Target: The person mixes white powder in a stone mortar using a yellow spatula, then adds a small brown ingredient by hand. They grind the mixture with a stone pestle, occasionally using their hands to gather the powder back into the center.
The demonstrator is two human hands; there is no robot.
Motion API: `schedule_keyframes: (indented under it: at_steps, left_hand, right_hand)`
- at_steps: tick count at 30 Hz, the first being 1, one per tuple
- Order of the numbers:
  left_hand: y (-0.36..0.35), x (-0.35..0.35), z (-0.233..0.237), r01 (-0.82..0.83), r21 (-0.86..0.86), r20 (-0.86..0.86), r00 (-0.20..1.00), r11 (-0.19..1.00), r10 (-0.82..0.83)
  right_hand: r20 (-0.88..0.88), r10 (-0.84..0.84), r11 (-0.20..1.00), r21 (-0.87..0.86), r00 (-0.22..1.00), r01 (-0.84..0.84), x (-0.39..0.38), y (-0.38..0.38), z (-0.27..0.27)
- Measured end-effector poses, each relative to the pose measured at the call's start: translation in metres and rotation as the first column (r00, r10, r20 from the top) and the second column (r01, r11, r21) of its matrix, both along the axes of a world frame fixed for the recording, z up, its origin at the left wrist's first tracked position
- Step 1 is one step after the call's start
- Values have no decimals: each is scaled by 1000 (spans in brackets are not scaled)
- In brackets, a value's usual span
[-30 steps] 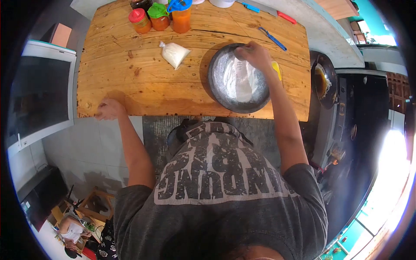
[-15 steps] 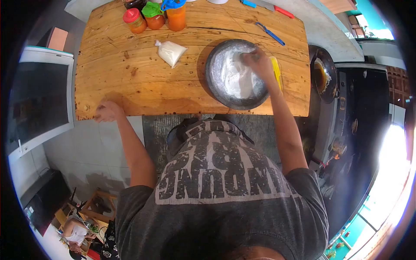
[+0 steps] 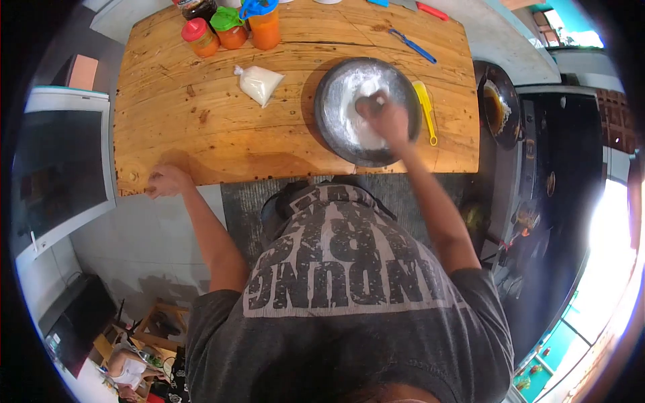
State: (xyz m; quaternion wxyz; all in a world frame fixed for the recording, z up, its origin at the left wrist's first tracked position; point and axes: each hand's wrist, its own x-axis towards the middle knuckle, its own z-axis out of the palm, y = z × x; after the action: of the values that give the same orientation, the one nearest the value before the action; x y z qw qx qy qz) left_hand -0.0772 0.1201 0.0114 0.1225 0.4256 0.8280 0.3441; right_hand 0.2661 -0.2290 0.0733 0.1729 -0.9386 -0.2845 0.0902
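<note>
A wide dark grey stone mortar dish (image 3: 322, 117) with white powder (image 3: 368, 138) spread inside stands near the table's front edge. My right hand (image 3: 388, 119) is over the powder, blurred, its fingers curled around something dark and rounded that I cannot make out. At the left front corner of the table, my left hand (image 3: 169, 181) rests against the edge with its fingers curled in; nothing shows in it. A tied clear bag of white grains or powder (image 3: 261, 85) lies left of the dish. Right of the dish is a yellow plastic utensil (image 3: 426, 111).
A blue-handled peeler (image 3: 413, 47) and a red-handled knife (image 3: 432, 11) lie at the back right. Jars with red (image 3: 201, 39) and green lids (image 3: 230, 30) and an orange container (image 3: 266, 30) stand at the back left. A wok (image 3: 498, 104) sits on the right; a person (image 3: 127, 368) is behind.
My right hand has moved left and toward me within the dish, so more of the yellow utensil shows. My left hand has stayed at the table's corner. The view has shifted slightly.
</note>
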Motion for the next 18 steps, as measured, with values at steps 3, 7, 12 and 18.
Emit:
schedule_keyframes:
  at_steps: [3,7,12,18]
  left_hand:
    - [1,-1,0,-8,6,-1,1000,1000,8]
    - [1,0,1,-19,1,-23,1000,1000,19]
    - [3,2,1,-23,31,-1,1000,999,23]
    - [6,-7,-9,-51,27,-45,998,998,52]
  right_hand:
    - [55,15,1000,3,998,-15,-20,-1,0]
    - [-40,-35,999,37,999,36,54,31,7]
    - [-9,-9,1000,-20,1000,9,2,19,11]
    - [162,-59,988,150,985,35,22,30,2]
